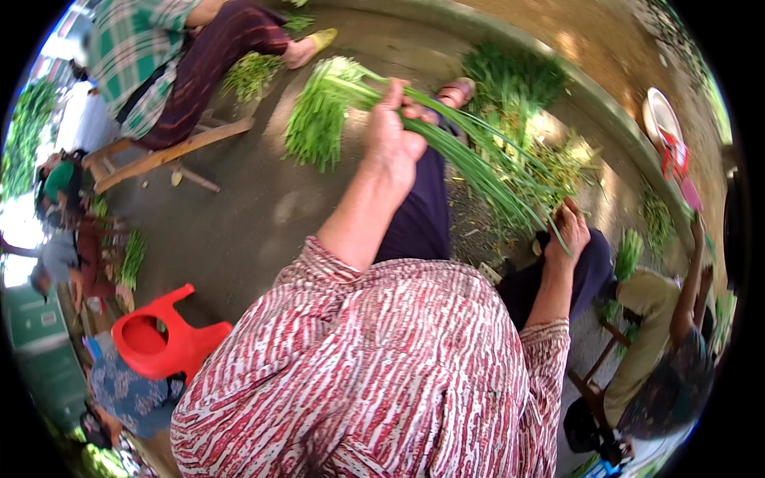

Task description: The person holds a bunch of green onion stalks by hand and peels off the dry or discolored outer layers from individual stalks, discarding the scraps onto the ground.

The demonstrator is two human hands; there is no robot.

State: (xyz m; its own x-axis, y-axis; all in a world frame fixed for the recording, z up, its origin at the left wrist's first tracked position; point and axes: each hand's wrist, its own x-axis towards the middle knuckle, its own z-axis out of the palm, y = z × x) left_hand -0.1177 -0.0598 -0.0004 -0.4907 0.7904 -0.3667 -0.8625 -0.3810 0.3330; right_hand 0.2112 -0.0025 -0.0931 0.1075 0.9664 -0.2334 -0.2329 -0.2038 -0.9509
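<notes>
My left hand point(396, 131) is closed around a bunch of long, thin green garlic chives point(478, 167), held out above my knees. The leaves fan out to the right and droop toward my right hand point(567, 229). That hand's fingers are curled together at the leaf tips, pinching a few blades beside my right knee. Beyond my left hand lies a heap of chives point(319, 115) with pale stalk ends toward the top. Another large, loose chive pile point(514, 84) lies on the ground past my foot, with yellowish trimmings point(558, 155) scattered beside it.
A red plastic chair point(163, 334) stands at my left. A person in a plaid shirt point(139, 56) sits on a wooden stool point(175, 155) at far left; another person point(669, 382) sits at right. A low concrete curb point(613, 111) curves behind, with a white basin point(663, 115) beyond.
</notes>
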